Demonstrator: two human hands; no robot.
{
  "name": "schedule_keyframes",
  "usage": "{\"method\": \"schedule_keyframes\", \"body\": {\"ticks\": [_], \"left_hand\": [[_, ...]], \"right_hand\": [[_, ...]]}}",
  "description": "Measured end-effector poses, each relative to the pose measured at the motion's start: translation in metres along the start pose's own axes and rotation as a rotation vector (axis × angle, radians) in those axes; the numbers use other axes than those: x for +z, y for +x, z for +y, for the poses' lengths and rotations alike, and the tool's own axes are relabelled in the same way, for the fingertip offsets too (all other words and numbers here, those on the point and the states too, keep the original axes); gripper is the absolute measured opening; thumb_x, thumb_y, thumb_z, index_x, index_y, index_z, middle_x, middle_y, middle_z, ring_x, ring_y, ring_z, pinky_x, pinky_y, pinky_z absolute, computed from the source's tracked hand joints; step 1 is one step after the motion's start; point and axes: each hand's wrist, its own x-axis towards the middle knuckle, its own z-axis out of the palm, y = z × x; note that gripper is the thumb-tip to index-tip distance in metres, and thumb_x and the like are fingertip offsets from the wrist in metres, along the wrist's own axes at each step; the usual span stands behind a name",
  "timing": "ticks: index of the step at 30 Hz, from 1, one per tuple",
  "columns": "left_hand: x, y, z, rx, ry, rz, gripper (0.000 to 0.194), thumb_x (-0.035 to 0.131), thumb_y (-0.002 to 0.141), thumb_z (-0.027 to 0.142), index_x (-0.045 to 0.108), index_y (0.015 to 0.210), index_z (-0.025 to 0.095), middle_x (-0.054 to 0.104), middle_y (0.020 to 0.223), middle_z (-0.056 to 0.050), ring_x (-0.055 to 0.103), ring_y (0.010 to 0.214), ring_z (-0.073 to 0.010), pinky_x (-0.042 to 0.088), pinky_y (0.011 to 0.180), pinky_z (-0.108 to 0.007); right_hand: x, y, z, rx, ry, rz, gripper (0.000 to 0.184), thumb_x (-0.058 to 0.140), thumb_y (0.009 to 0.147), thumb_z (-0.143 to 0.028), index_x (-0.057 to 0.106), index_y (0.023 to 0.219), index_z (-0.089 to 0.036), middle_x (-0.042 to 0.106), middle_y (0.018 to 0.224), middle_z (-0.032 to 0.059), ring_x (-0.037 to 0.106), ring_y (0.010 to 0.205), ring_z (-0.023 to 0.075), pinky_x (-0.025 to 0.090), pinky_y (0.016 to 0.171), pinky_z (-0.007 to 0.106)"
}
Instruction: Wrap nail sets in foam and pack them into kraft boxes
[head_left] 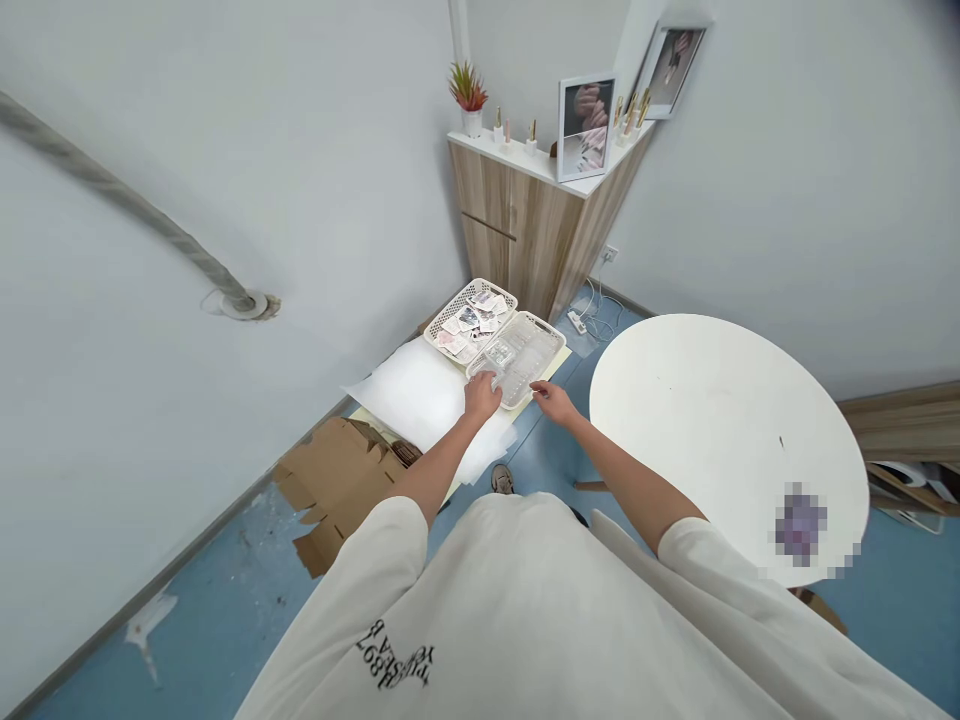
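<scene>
Two white plastic baskets stand side by side on the low surface in front of me. The nearer basket (556,341) contains clear plastic boxes (529,362), and the farther basket (437,322) is filled with small printed packets (469,319). My left hand (482,396) reaches over the near basket's left corner, its fingers curled beside a clear plastic piece; what they grip is partly hidden. At the same basket's front right rim is my right hand (553,401), with thumb and fingertips pinched together. Anything between those fingertips is too small to make out.
White foam sheets (409,395) and torn cardboard (341,480) lie on the left. A round white table (720,400) stands to the right. Behind the baskets is a wooden cabinet (517,220) bearing picture frames, small bottles and a plant. A power strip (577,322) lies on the floor.
</scene>
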Motion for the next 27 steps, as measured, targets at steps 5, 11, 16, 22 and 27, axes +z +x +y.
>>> {"method": "schedule_keyframes", "body": {"ticks": [5, 11, 16, 22, 27], "left_hand": [[-0.013, 0.02, -0.017, -0.012, 0.166, -0.023, 0.041, 0.066, 0.089, 0.035, 0.058, 0.127, 0.022, 0.05, 0.144, -0.014, 0.04, 0.136, -0.0359, 0.032, 0.109, -0.052], [-0.014, 0.023, -0.018, 0.001, 0.18, -0.079, 0.041, 0.07, 0.087, 0.035, 0.056, 0.123, 0.021, 0.052, 0.138, -0.016, 0.038, 0.135, -0.0367, 0.028, 0.108, -0.051], [-0.013, 0.026, -0.016, -0.03, 0.202, -0.086, 0.042, 0.07, 0.085, 0.033, 0.054, 0.122, 0.019, 0.055, 0.13, -0.016, 0.039, 0.132, -0.0367, 0.029, 0.105, -0.05], [-0.017, 0.022, -0.009, -0.047, 0.206, -0.01, 0.045, 0.071, 0.08, 0.032, 0.054, 0.119, 0.018, 0.057, 0.125, -0.016, 0.042, 0.127, -0.0357, 0.03, 0.103, -0.049], [-0.024, 0.011, 0.002, -0.025, 0.163, 0.003, 0.046, 0.071, 0.081, 0.035, 0.053, 0.121, 0.021, 0.056, 0.128, -0.014, 0.043, 0.128, -0.0349, 0.029, 0.104, -0.048]], "right_hand": [[0.027, 0.026, -0.024, 0.004, -0.028, -0.03, 0.035, 0.051, 0.092, -0.019, 0.069, 0.122, -0.023, 0.069, 0.129, 0.0069, 0.065, 0.115, 0.022, 0.048, 0.105, 0.038], [0.044, 0.039, -0.03, 0.016, -0.028, -0.045, 0.036, 0.051, 0.092, -0.018, 0.069, 0.122, -0.022, 0.069, 0.128, 0.0065, 0.065, 0.113, 0.0208, 0.049, 0.104, 0.036], [0.044, 0.042, -0.03, 0.028, -0.039, -0.043, 0.037, 0.05, 0.091, -0.019, 0.069, 0.122, -0.023, 0.068, 0.129, 0.0065, 0.065, 0.112, 0.0206, 0.049, 0.103, 0.037], [0.042, 0.04, -0.032, 0.028, -0.005, -0.029, 0.035, 0.049, 0.09, -0.019, 0.069, 0.12, -0.022, 0.069, 0.127, 0.0072, 0.065, 0.113, 0.0204, 0.048, 0.104, 0.036], [0.036, 0.031, -0.036, 0.06, 0.094, 0.047, 0.034, 0.049, 0.093, -0.031, 0.062, 0.124, -0.024, 0.072, 0.117, 0.0065, 0.066, 0.107, 0.0207, 0.05, 0.097, 0.036]]}}
